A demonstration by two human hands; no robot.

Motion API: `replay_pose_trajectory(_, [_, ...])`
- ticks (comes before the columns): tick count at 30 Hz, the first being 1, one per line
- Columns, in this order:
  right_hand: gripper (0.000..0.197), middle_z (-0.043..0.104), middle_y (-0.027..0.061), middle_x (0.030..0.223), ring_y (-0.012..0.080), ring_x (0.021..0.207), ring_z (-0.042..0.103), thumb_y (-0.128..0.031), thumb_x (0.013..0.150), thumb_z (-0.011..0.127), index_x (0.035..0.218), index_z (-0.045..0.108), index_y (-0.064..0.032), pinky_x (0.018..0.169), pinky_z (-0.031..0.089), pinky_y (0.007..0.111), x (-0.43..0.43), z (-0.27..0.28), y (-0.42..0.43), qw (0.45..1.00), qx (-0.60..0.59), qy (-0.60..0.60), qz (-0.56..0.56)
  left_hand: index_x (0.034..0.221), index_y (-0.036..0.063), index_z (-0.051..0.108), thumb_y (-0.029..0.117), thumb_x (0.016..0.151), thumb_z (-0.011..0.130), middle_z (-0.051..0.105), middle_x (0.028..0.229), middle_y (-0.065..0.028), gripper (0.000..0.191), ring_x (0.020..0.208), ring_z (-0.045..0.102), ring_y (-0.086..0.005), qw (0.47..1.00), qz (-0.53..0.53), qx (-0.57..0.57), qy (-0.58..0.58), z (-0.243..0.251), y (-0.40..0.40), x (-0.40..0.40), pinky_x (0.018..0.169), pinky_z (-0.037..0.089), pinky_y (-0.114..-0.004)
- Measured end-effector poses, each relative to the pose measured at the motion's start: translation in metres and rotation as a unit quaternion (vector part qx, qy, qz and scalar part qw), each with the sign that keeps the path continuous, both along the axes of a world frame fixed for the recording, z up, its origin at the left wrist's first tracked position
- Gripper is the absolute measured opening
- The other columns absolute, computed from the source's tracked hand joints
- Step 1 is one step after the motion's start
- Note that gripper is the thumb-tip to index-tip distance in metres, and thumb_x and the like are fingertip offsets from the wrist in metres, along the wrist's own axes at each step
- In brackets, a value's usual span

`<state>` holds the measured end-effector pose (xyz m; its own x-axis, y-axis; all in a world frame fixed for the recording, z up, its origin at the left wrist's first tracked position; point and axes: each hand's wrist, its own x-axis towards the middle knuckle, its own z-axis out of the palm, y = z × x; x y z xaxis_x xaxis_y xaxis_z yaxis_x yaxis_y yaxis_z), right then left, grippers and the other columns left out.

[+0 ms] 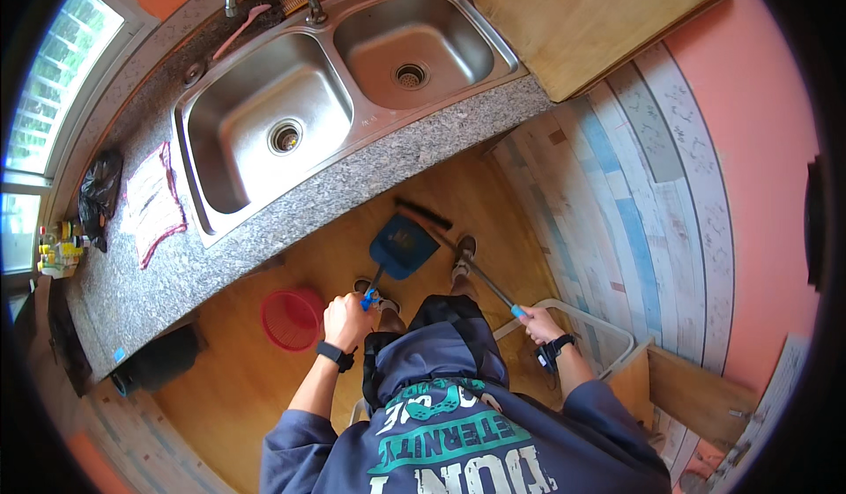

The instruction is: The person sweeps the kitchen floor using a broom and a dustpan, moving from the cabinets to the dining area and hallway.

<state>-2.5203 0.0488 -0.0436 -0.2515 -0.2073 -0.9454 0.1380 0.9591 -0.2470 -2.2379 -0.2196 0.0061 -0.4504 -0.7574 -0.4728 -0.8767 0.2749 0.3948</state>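
My left hand (pixel 348 323) grips the handle of a blue dustpan (pixel 404 245), whose pan lies at floor level in front of my feet. Some dark debris seems to lie in the pan, too small to make out. In my right hand (pixel 540 326) is the grey pole of a broom (pixel 486 278), held near its light-blue end. The broom head (pixel 423 214), with dark bristles, rests on the floor just beyond the dustpan's edge. Left of my left hand, a red plastic basket (pixel 291 319) stands on the wooden floor (pixel 228 388).
A granite counter (pixel 456 122) with a double steel sink (pixel 357 114) spans the space ahead. A wooden board (pixel 595 18) overhangs its right end. A cloth (pixel 154 203) and a black plastic bag (pixel 101 190) lie at left. A plank-patterned wall (pixel 595 196) and a white-framed stool (pixel 595 319) bound my right.
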Motion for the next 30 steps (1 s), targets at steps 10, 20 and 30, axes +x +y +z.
replay_pose_trajectory(10, [0.034, 0.039, -0.001, 0.055, 0.005, 0.035, 0.027, -0.02, 0.09, 0.046, 0.124, 0.046, -0.0151, 0.032, 0.02, 0.021, 0.023, -0.012, 0.047, 0.968, -0.075, 0.115, -0.208, 0.073, 0.0042, 0.064, 0.026, 0.067, 0.058, 0.06, 0.068, -0.0223, 0.023, 0.066, 0.059, -0.0372, 0.999, -0.037, -0.02, 0.02, -0.008, 0.018, 0.032, 0.061, 0.048, -0.044])
replay_pose_trajectory(20, [0.014, 0.054, 0.0215, 0.067, 0.0364, 0.061, 0.053, -0.016, 0.082, 0.047, 0.083, 0.053, -0.0038, 0.053, 0.04, 0.044, 0.016, -0.102, 0.022, 0.955, -0.097, 0.272, -0.072, 0.077, 0.0048, 0.064, 0.024, 0.069, 0.06, 0.059, 0.065, -0.0206, 0.021, 0.063, 0.058, -0.0365, 1.0, -0.014, -0.022, -0.009, 0.009, 0.067, 0.074, 0.059, 0.048, -0.044])
replay_pose_trajectory(30, [0.039, 0.05, 0.0052, 0.056, 0.0116, 0.04, 0.042, -0.02, 0.085, 0.052, 0.123, 0.048, -0.0122, 0.036, 0.032, 0.027, 0.068, -0.013, 0.082, 0.992, -0.068, 0.072, 0.083, 0.083, 0.0054, 0.066, 0.022, 0.069, 0.061, 0.06, 0.067, -0.0191, 0.022, 0.065, 0.059, -0.035, 0.999, 0.011, -0.016, -0.048, -0.007, 0.073, 0.083, 0.061, 0.048, -0.042])
